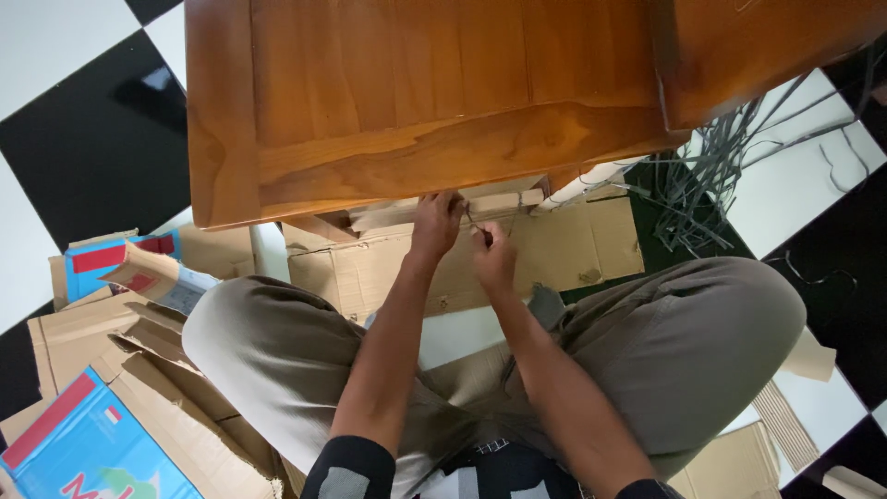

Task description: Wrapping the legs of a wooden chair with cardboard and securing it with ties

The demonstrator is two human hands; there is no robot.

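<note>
Mid-frame, the left hand [436, 222] pinches the wooden slat [480, 205] under the cabinet [416, 102], steadying it, while the right hand [494, 254], fingers narrow, grips a thin strap [473, 222].

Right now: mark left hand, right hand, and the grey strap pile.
left hand [436, 218], head view, on the back of the hand at the wooden panel's edge.
right hand [494, 256], head view, on the back of the hand.
grey strap pile [707, 189], head view, on the tangled middle of the straps.
</note>
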